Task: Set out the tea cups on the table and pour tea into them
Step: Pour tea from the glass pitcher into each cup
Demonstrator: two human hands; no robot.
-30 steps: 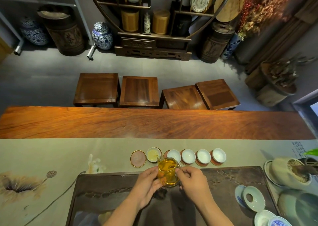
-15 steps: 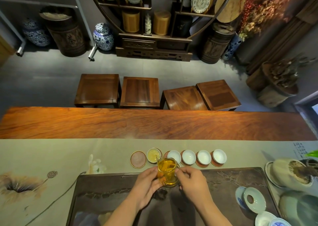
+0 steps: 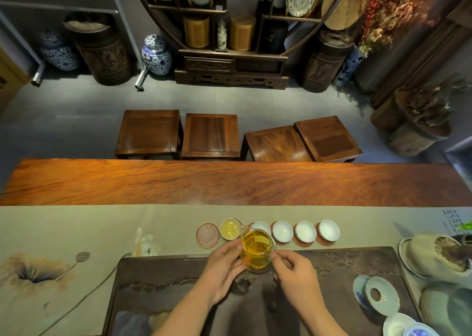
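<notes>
A glass pitcher (image 3: 256, 252) of amber tea is held between both hands above the dark tea tray (image 3: 357, 266). My left hand (image 3: 222, 266) steadies its left side and my right hand (image 3: 296, 275) grips its right side. The spout tips toward the leftmost cup (image 3: 229, 228), which holds pale yellow tea. To its right a second cup (image 3: 260, 227) sits partly hidden behind the pitcher, then three white cups (image 3: 305, 231) on coasters that look empty. An empty round coaster (image 3: 208, 234) lies at the left end of the row.
A gaiwan lid and saucer (image 3: 380, 294) and small cups (image 3: 398, 324) sit at the tray's right. A ceramic waste bowl (image 3: 431, 255) stands further right. The painted table runner (image 3: 76, 246) covers the near table; several wooden stools (image 3: 212, 136) stand beyond the far edge.
The pitcher has tipped a little further toward the leftmost cup, which holds slightly more tea. Both hands keep their grip.
</notes>
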